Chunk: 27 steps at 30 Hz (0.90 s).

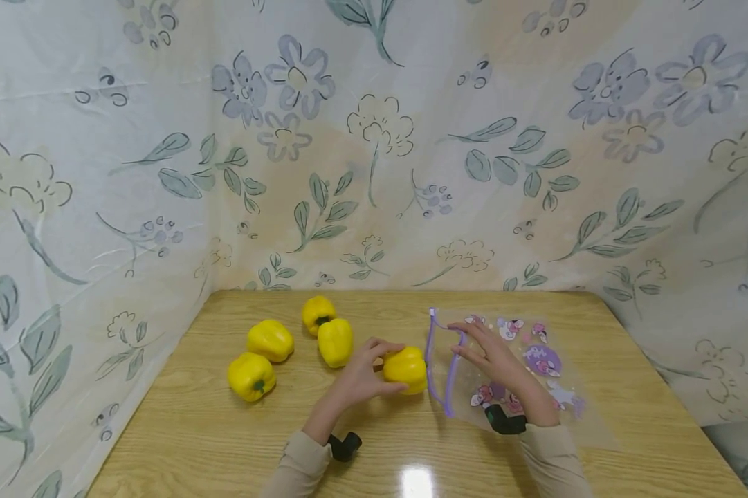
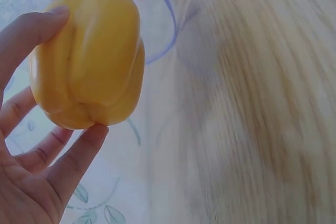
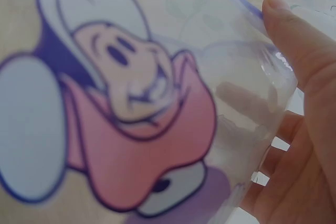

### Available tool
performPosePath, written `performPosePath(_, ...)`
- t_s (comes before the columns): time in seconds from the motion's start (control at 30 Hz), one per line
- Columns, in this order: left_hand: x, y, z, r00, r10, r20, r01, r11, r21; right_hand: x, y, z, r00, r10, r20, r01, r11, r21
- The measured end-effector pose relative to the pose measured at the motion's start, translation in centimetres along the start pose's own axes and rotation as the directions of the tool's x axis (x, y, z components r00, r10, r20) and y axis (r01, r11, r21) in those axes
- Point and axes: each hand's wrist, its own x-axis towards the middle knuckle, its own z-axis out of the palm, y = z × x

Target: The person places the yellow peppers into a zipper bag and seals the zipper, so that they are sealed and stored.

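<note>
A yellow bell pepper is held in my left hand, at the mouth of a clear zip bag with purple edging and cartoon prints. In the left wrist view, the thumb lies along one side of the pepper and the fingertips support its underside. My right hand holds the bag by its purple rim, keeping the two edges apart. Close up in the right wrist view, the thumb is at the rim, and fingers show behind the clear film.
Several more yellow peppers lie on the wooden table to the left: one pepper in front, another pepper behind it, and a touching pair nearer the middle, including one pepper. A floral cloth hangs behind the table.
</note>
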Motion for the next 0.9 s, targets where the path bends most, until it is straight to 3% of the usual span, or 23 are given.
performPosePath(0.23,1.1,0.3,0.8,1.000,0.008,-0.012,-0.007,0.999,0.041,-0.1,-0.1,0.0,0.999,0.036,0.008,-0.036,0.999,0.000)
performPosePath(0.67,2.1,1.3,2.4,0.999,-0.013,0.042,0.012,1.000,0.018,0.0,-0.2,0.0,1.000,0.017,0.025,-0.017,1.000,0.015)
performPosePath(0.9,2.3,1.3,3.2,0.997,-0.026,0.066,0.026,1.000,0.003,0.3,0.0,0.0,0.999,-0.034,0.026,0.033,0.999,0.017)
